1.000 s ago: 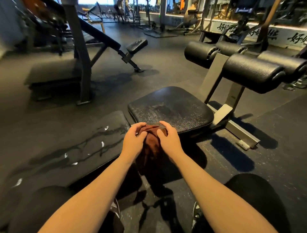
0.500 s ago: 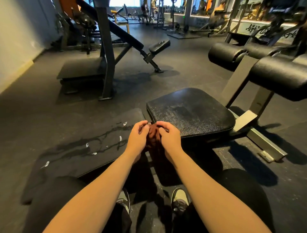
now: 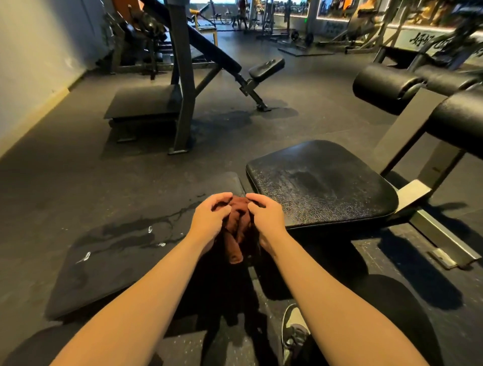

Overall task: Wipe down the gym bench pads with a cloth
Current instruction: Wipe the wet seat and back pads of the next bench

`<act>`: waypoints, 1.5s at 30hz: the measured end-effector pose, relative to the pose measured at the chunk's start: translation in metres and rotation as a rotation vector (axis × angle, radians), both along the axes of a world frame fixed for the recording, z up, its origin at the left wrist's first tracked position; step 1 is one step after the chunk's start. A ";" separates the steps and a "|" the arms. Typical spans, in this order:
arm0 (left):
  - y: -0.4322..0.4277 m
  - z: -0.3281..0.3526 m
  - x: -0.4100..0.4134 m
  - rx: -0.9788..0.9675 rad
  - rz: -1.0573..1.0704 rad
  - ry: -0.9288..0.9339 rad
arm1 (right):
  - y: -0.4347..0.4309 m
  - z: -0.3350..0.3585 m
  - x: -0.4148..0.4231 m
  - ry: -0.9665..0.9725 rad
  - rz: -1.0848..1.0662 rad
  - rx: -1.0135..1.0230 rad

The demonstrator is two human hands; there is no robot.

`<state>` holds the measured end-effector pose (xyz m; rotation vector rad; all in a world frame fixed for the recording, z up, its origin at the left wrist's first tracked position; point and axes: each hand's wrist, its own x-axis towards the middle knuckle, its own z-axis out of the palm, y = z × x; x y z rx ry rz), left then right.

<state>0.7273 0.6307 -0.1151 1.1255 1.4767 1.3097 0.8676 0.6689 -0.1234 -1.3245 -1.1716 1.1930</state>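
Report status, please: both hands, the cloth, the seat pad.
Left hand and right hand both grip the brown cloth, bunched, at near corner of seat pad. Cloth not yet on pad top. Nothing seen blocking.

Both bare forearms reach forward and converge. The left hand (image 3: pixel 210 222) and right hand (image 3: pixel 265 222) sit side by side, fingers curled, gripping the bunched cloth (image 3: pixel 236 218) between them.

Dark rubber floor (image 3: pixel 78 162) runs to a pale wall (image 3: pixel 31 65) on the left; an incline bench (image 3: pixel 219 56) on a grey steel frame (image 3: pixel 183 78) stands beyond, bright windows (image 3: pixel 206 1) and more machines far behind
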 end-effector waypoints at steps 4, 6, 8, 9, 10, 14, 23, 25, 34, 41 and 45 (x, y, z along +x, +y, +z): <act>0.022 -0.006 -0.023 -0.051 -0.105 0.003 | 0.023 -0.003 -0.031 0.227 -0.075 -0.067; 0.034 -0.007 -0.031 -0.116 -0.200 0.091 | 0.033 -0.003 -0.040 0.261 -0.093 -0.074; 0.045 -0.006 -0.036 -0.146 -0.229 0.218 | 0.041 -0.007 -0.047 0.315 -0.085 -0.089; 0.048 -0.004 -0.037 -0.137 -0.219 0.274 | 0.042 -0.009 -0.049 0.324 -0.072 -0.084; 0.050 -0.004 -0.039 -0.122 -0.193 0.325 | 0.044 -0.011 -0.052 0.298 -0.059 -0.061; 0.056 -0.012 -0.054 -0.072 -0.130 0.474 | 0.040 -0.015 -0.054 -0.007 -0.015 0.066; 0.081 -0.010 -0.033 0.055 -0.196 0.361 | 0.035 -0.029 -0.043 -0.209 -0.078 0.081; 0.088 -0.014 -0.026 0.106 -0.190 0.287 | 0.040 -0.027 -0.042 -0.183 -0.041 0.082; 0.124 -0.031 -0.011 -0.013 -0.218 0.118 | 0.100 -0.017 -0.029 -0.405 -0.276 0.177; 0.146 -0.053 -0.016 -0.071 -0.049 0.346 | 0.127 -0.053 -0.057 -0.667 0.041 0.107; 0.162 -0.059 -0.023 -0.101 -0.027 0.462 | 0.155 -0.058 -0.055 -0.723 0.093 0.111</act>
